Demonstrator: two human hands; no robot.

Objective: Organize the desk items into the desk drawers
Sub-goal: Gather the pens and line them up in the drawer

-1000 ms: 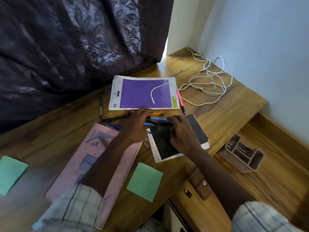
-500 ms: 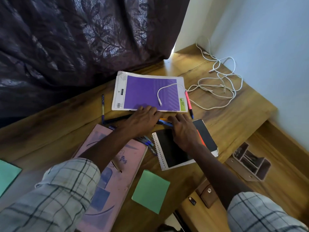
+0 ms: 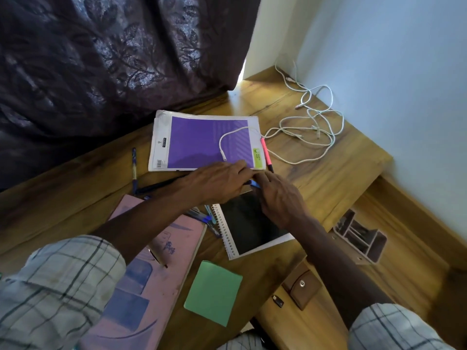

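On desk (image 3: 328, 178) | left hand (image 3: 219, 183), right hand (image 3: 278, 198) meet at blue pen (image 3: 254, 183) (grip unclear) | organizer (image 3: 361, 238) well apart

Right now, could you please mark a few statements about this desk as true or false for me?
1. The end of a white cable lies across the purple pad. True.
2. The pink pen lies along the pad's left edge. False: it lies along the right edge.
3. The right hand lies over part of the spiral notebook. True.
4. The green paper lies on the pink book. False: it lies on the desk, to the book's right.
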